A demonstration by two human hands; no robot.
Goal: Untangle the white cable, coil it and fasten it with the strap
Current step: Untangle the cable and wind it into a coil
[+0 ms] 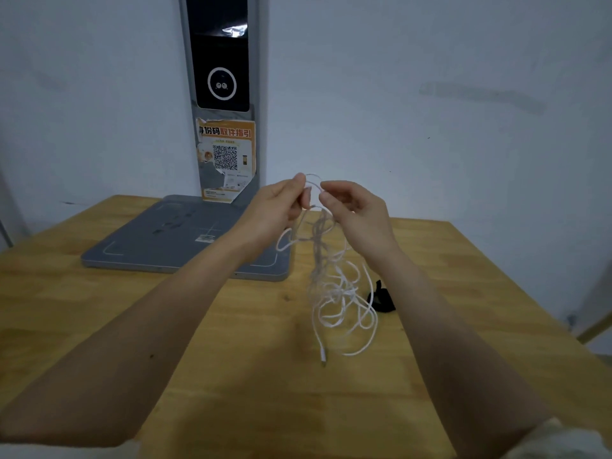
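White cable (334, 286): held up in the air over the middle of the counter, a loose tangle of loops hanging from the two hands; the top strands arch between the fingertips, and one plug end dangles lowest, just above or touching the wood (which of the two I cannot tell).
Left hand (278, 207): raised, thumb and forefinger closed in a pinch grip on a thin loop at the top of the cable; the other fingers are curled in.
Right hand (356, 212): level with the left and close beside it, fingertips pinched shut on the same upper loop, the bundle of strands falling away under the palm.
Strap (381, 298): black, lying on the counter toward its right edge, partly behind the hanging loops of the cable; apart from both hands.
Counter (99, 326): light wood; both bare forearms reach across it from the near edge.
Grey base plate (159, 240): flat on the far left part of the counter, against the far edge, with a grey post rising from it.
Post (222, 94): carries a black screen panel and an orange sticker with a QR code (torn at its lower edge).
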